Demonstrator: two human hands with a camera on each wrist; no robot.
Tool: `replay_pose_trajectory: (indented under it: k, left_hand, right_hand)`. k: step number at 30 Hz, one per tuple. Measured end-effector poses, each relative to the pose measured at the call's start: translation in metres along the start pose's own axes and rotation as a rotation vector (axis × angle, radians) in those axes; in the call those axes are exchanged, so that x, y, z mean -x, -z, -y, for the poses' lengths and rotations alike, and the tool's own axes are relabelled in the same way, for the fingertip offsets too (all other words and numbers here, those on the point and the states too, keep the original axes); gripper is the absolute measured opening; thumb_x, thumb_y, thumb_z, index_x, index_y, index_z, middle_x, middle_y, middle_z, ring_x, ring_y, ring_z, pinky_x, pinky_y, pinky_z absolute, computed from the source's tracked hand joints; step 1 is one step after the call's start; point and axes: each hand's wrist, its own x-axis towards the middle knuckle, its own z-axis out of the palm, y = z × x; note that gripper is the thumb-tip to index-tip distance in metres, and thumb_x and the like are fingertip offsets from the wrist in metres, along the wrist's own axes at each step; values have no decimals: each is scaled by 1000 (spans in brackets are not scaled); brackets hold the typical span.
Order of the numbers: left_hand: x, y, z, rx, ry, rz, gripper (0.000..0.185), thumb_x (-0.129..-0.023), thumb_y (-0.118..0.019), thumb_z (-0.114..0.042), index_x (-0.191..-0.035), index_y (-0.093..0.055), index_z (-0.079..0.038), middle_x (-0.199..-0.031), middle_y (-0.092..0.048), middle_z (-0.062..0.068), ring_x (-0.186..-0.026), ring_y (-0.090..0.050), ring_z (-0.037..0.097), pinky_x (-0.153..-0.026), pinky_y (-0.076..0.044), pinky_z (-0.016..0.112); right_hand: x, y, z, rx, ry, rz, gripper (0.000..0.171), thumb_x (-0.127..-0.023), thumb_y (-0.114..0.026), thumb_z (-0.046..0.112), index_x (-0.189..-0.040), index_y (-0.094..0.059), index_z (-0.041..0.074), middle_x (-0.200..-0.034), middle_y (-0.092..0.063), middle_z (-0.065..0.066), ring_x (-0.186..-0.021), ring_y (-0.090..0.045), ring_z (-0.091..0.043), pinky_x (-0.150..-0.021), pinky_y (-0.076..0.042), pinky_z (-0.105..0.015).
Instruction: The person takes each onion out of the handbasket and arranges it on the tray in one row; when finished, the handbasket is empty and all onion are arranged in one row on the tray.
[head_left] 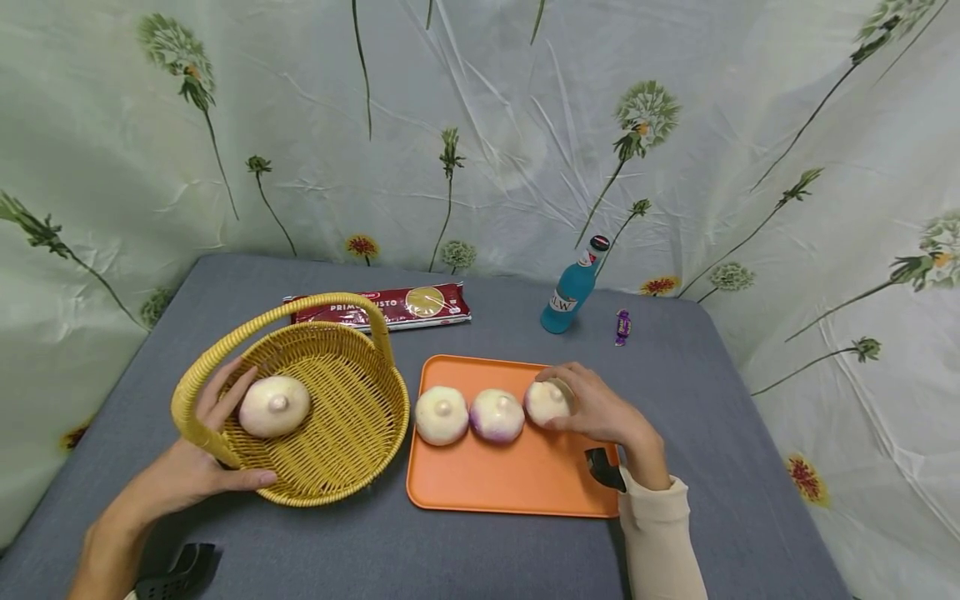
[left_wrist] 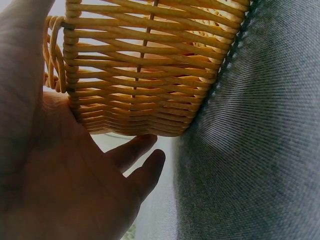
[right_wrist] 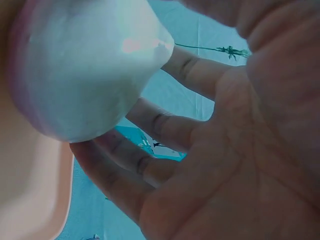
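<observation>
The right hand (head_left: 600, 412) curls its grip around the rightmost turnip (head_left: 546, 402) of three lying in a row on the orange tray (head_left: 487, 483). The left hand (head_left: 187, 467) holds the near-left rim of the yellow wicker basket (head_left: 352, 454), fingers loosely spread; a fourth turnip (head_left: 274, 406) lies inside it, left of the tray on the grey desk (head_left: 675, 392).
</observation>
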Motion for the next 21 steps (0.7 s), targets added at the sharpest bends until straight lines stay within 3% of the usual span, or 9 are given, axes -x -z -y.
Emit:
replay_pose_trajectory:
  k: [8,21]
  left_hand:
    - [0,0,-1,4,-8,-3,138,-50,-98,-13,-161,-16,-5,-164,-1,22,-149,5,4,-108,1,11]
    - [0,1,-1,12,4,10,136,-52,-98,-11,-161,-16,-7,-164,0,21,-148,3,1,-106,-2,9]
  right_hand:
    - [-3,-3,-3,32,40,33,54,-80,-83,14,-129,-60,7,-129,-58,-14,-117,-51,-32,-97,-44,-51]
    - [-1,-2,-1,-4,-9,71,53,-80,-84,16,-126,-59,7,-134,-56,-16,-125,-47,-37,-102,-41,-55]
